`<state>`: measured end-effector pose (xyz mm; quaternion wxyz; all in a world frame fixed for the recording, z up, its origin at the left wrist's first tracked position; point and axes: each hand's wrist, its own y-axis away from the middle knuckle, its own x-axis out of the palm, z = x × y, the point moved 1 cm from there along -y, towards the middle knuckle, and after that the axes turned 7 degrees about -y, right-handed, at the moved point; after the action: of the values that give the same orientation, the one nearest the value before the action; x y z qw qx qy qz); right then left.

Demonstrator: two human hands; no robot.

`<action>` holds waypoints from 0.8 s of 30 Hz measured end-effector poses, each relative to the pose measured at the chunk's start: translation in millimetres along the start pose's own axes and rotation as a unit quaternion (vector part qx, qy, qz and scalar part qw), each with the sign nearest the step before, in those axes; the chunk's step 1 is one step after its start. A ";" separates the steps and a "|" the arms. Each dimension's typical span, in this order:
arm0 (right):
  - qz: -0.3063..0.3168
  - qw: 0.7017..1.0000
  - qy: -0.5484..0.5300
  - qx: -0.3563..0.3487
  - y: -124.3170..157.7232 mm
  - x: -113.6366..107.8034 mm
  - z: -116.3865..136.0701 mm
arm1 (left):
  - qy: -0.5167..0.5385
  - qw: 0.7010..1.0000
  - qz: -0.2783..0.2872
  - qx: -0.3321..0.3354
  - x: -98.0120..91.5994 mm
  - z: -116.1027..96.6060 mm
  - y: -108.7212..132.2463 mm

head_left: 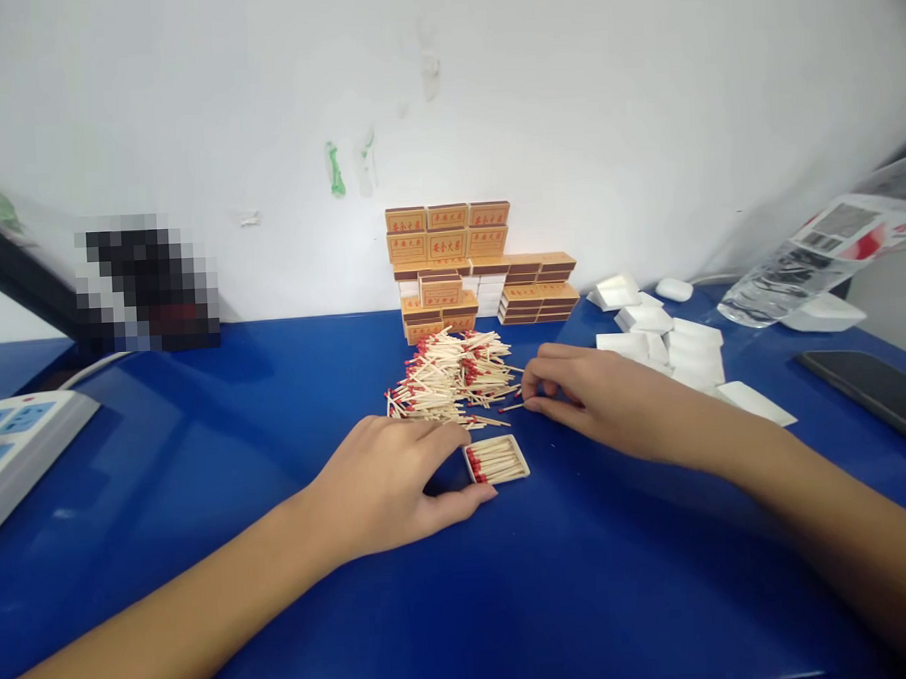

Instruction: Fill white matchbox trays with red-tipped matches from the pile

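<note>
A small white matchbox tray (525,460) lies on the blue table, with red-headed matches lined up inside it. My left hand (391,482) grips the tray's left end, the thumb at its near side and a finger at its far side. Behind the tray spreads a loose heap of matches (455,374). At the heap's right edge my right hand (602,398) is closed in a pinch, with a match (511,408) sticking out from the fingertips, its red head to the left.
Stacked orange matchboxes (447,245) stand against the white wall. White empty trays (694,349) are piled at the right, near a plastic bottle (787,265) and a dark phone (868,391). A power strip (37,448) sits at the left on the blue table (554,595).
</note>
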<state>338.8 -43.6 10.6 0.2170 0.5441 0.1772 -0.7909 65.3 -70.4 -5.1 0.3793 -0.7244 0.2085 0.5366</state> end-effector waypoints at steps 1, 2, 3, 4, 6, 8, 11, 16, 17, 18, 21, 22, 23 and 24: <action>0.011 1.000 -0.008 -0.001 0.1 0.2 1.0 | -0.001 1.000 0.001 0.000 0.1 0.1 0.3; 0.020 1.000 -0.015 -0.004 0.5 -0.3 2.7 | -0.003 1.000 0.002 0.000 0.5 0.2 0.5; 0.027 0.999 -0.019 -0.006 1.2 -1.2 5.1 | -0.005 1.000 0.000 0.000 0.9 0.3 0.8; 0.031 0.999 -0.022 -0.009 2.2 -2.6 8.1 | -0.006 1.000 -0.002 0.000 1.5 0.4 0.9; 0.031 0.999 -0.034 -0.019 5.0 -5.6 16.1 | -0.005 1.000 -0.007 0.003 2.3 0.5 1.0; 0.032 0.997 -0.053 -0.035 8.4 -7.3 26.5 | -0.004 1.000 -0.012 0.004 2.5 0.3 0.8; 0.062 0.995 -0.055 -0.057 13.2 -5.1 43.4 | -0.004 1.000 -0.010 0.005 1.4 -0.4 -0.4; 0.068 0.994 -0.023 -0.085 16.1 1.3 58.0 | -0.005 1.000 -0.016 0.009 0.3 -1.1 -2.5; 0.065 0.993 -0.032 -0.089 15.6 1.6 58.3 | -0.006 1.000 -0.016 0.010 0.5 -1.0 -2.6; 0.057 0.993 -0.042 -0.094 14.9 1.4 57.7 | -0.008 1.000 -0.015 0.011 0.7 -0.9 -2.6; -0.008 0.994 -0.049 -0.096 10.9 -1.7 49.8 | -0.014 1.000 -0.015 0.013 1.3 -0.6 -2.0; -0.041 0.995 -0.038 -0.085 9.2 -3.1 44.6 | -0.017 1.000 -0.017 0.013 1.4 -0.6 -1.7; -0.068 0.995 -0.023 -0.069 7.4 -4.3 38.2 | -0.019 1.000 -0.018 0.013 1.3 -0.6 -1.4; -0.084 0.995 -0.005 -0.051 5.6 -5.2 30.8 | -0.020 1.000 -0.017 0.011 1.3 -0.6 -1.1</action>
<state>319.3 -63.4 25.9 0.1781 0.5112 0.2616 -0.7991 66.9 -70.1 -5.8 0.4006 -0.7126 0.1941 0.5423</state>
